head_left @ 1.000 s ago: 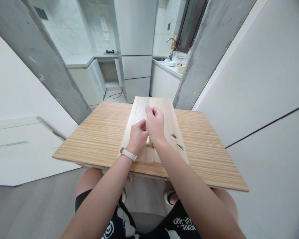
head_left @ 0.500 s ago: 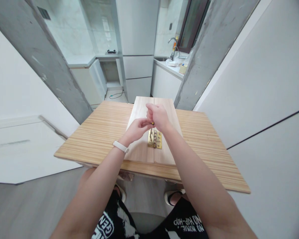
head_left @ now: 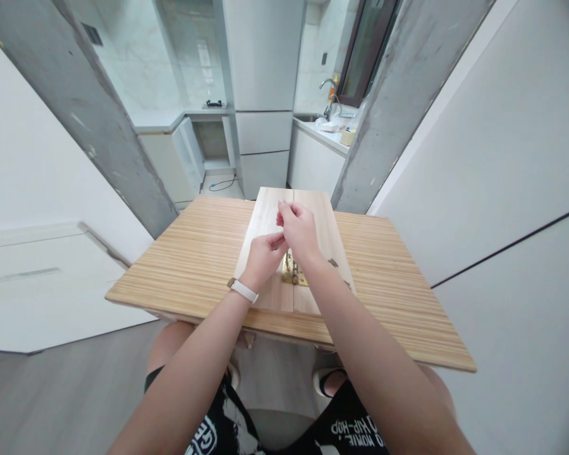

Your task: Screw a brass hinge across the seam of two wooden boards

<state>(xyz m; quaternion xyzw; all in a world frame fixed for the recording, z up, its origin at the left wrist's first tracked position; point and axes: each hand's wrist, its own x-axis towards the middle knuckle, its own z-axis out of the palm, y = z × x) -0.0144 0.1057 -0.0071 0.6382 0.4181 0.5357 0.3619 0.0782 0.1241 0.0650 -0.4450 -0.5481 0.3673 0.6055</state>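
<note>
Over two pale boards (head_left: 265, 208) laid side by side, both hands meet with their fingers close together. My left hand (head_left: 265, 256), below a white wristband, is closed in a pinch; what it holds is hidden. My right hand (head_left: 299, 229) is curled closed just above and beside it, and its contents do not show either. Under them a brass hinge (head_left: 288, 273) lies across the seam between the boards, partly covered by my right hand and forearm. Several small dark screws (head_left: 332, 262) lie on the right board.
The boards rest on a striped wooden table (head_left: 171, 265) with its front edge close to my knees. Grey pillars (head_left: 118, 145) flank the space beyond. A fridge (head_left: 265, 133), a sink counter (head_left: 320, 136) and a cupboard with its door open (head_left: 189, 148) stand behind.
My left hand has shifted slightly right and lower, nearer my right hand. The small dark and yellow thing between the fingers is now hidden. Screws on the right board have come into view.
</note>
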